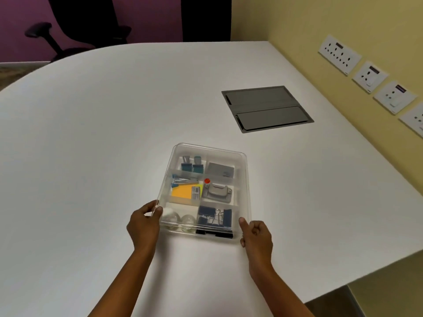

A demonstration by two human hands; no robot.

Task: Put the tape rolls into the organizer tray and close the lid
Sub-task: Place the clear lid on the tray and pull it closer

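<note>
The organizer tray (pixel 240 186) sat on the white bench (pixel 91 145), near the person's edge and a little right of centre; a clear lid (pixel 242 161) lay over it, and whether it had seated fully on the rim could not be told. The left hand (pixel 144 225) pinched the lid's near left corner, thumb on top and fingers curled beneath the edge; the right hand (pixel 256 236) met the near right corner, its thumb laid against the lid's edge and its other fingers curled into the palm, so that its grip closed on nothing clearly seen. Through the lid the compartments showed; the tape rolls (pixel 180 221), clear and rounded, lay in the near left compartment just beside the left thumb; dark blue binder clips (pixel 214 217) filled the near right one; orange and yellow sticky notes (pixel 185 192) lay in the middle left, with a grey stapler-like tool (pixel 218 192) to their right; teal binder clips (pixel 192 164) occupied the far left compartment. Farther off on the bench a grey cable hatch (pixel 266 108) was set flush in the surface, well apart from the tray; wall sockets (pixel 368 76) lined the yellow wall to the right.
</note>
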